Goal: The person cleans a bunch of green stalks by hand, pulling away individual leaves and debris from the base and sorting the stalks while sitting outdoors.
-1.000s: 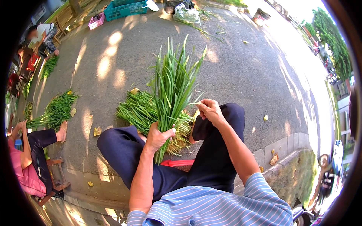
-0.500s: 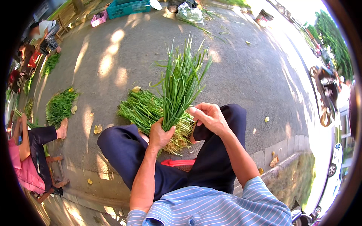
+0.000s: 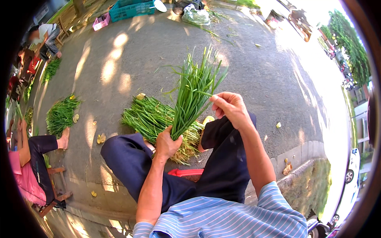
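My left hand is wrapped round the lower stalks of a bunch of green chives, whose leaf tips fan out up and to the right. At the bunch's right side, my right hand is closed in a pinch. Between thumb and forefinger it holds a single chive leaf, drawn out sideways from the others. Below the bunch, a heap of loose chives lies on the pavement between my legs, its pale stalk ends toward me and partly behind my left hand.
Something red and plastic shows beneath my legs. To the left, a person in pink sits on a wooden stool beside another chive pile. Farther off are a teal crate, a pink basket and a clear plastic bag.
My right hand has moved up and slightly right, and a leaf now stretches from the bunch to its fingertips. The bunch tilts a little more to the right.
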The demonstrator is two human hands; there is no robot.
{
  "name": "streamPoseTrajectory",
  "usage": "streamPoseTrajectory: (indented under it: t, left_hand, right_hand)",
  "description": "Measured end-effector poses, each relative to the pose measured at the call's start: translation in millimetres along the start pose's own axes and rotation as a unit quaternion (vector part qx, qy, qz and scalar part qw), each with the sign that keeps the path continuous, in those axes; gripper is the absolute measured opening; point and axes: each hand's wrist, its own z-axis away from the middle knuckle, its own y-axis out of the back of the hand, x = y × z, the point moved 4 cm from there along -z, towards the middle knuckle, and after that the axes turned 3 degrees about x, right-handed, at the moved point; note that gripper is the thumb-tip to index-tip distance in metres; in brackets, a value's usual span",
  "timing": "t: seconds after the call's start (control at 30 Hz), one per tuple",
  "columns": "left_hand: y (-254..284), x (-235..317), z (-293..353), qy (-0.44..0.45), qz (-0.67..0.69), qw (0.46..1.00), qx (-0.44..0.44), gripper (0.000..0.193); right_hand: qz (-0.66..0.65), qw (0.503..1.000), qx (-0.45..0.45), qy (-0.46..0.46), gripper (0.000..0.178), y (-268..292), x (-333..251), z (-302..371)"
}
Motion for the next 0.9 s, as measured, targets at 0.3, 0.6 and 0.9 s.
streamPoseTrajectory:
  t: [0.3, 0.6, 0.9]
  left_hand:
    - [-3, 2, 0, -0.036, -0.043, 0.998, -0.010, 0.023]
    - [-4, 8, 2, -0.050, -0.058, 0.997, 0.008, 0.020]
    - [-3, 5, 2, -0.049, -0.093, 0.993, 0.048, 0.024]
  right_hand:
    - [-0.010, 0.998, 0.039, 0.042, 0.015, 44, -34, -26]
    - [-0.060, 0.995, 0.036, 0.069, 0.020, 53, -39, -29]
    - [0.004, 0.979, 0.175, 0.107, 0.017, 63, -25, -27]
